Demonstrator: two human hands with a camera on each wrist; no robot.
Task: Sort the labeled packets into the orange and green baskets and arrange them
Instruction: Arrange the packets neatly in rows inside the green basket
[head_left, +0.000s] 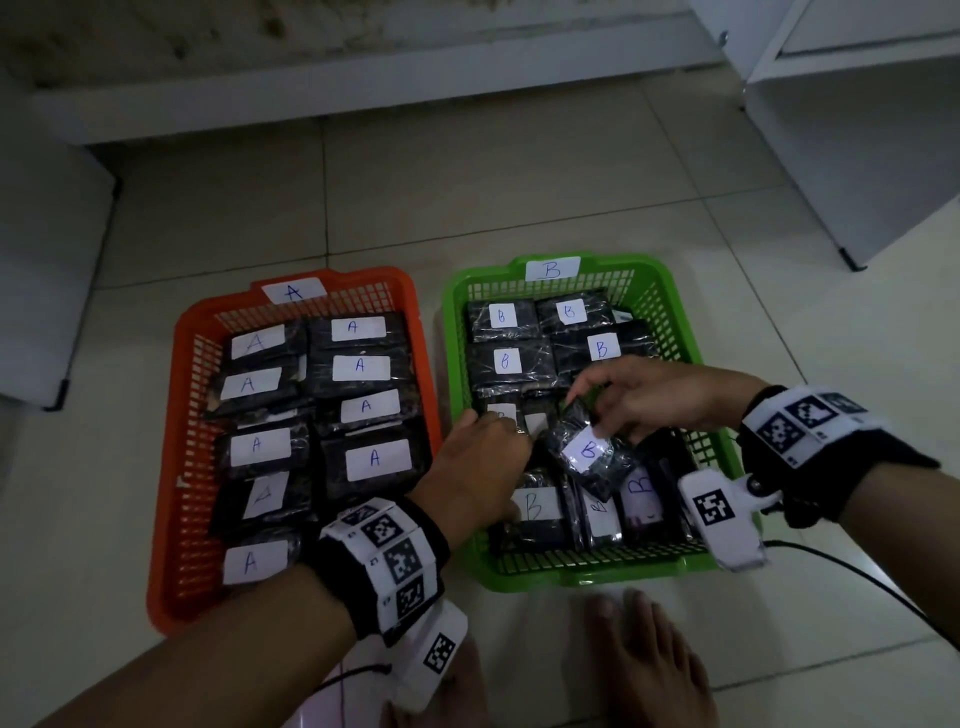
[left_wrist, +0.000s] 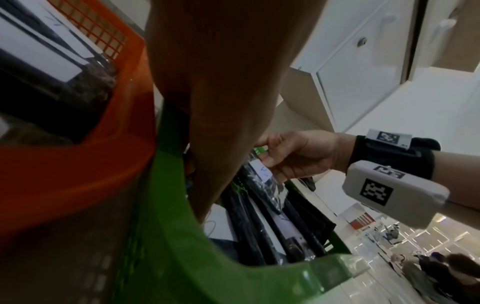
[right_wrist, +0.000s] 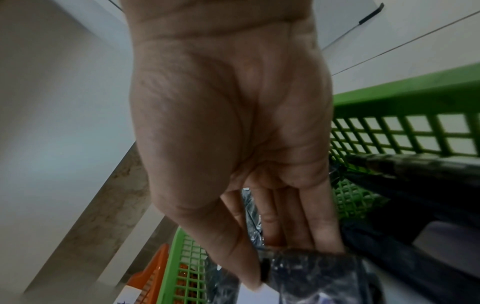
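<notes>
An orange basket (head_left: 166, 467) tagged A holds several dark packets with A labels. To its right, a green basket (head_left: 597, 577) tagged B holds several B packets, flat at the back and on edge at the front. My right hand (head_left: 587, 413) pinches one dark B packet (head_left: 587, 457) between thumb and fingers, tilted above the middle of the green basket; the right wrist view shows the thumb (right_wrist: 249, 281) on this packet (right_wrist: 319, 275). My left hand (head_left: 483, 452) reaches into the green basket's left side, its fingertips hidden among the packets.
Both baskets sit on a tiled floor (head_left: 467, 208). Bare feet (head_left: 649, 660) are just in front of the green basket. A white cabinet (head_left: 857, 156) stands at the back right, white furniture (head_left: 41, 260) at the left. A cable (head_left: 857, 577) trails from the right wrist.
</notes>
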